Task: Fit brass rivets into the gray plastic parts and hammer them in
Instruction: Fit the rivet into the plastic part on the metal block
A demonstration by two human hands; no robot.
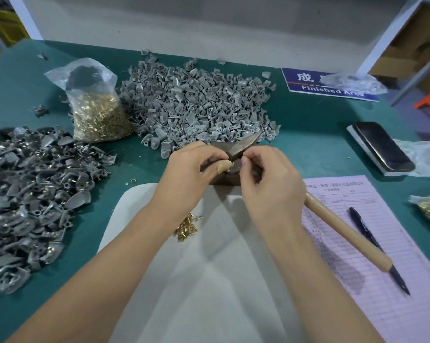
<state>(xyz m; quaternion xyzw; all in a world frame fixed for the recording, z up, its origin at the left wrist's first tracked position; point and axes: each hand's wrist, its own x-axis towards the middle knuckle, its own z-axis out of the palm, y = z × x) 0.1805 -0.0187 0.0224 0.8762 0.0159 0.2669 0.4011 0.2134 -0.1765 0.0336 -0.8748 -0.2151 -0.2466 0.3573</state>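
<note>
Over the green desk [307, 125], the left hand [186, 167] and right hand [268, 177] meet, curled fingers [223, 165] pinching a small gray plastic part [236, 151], a loose heap of brass rivets [186, 227] below.

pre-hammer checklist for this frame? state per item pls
1. Part in hand: ok. Left hand and right hand both pinch a gray plastic part above the dark block.
2. Rivet seated in part: cannot tell, fingers hide it.
3. Loose rivets at hand: ok, small pile on the white sheet.
4. Hammer handle within reach: ok, lying on the pink form, not held.
5. Unworked parts pile: ok, plenty left.
6. Fingers off the block: not ok.
</note>
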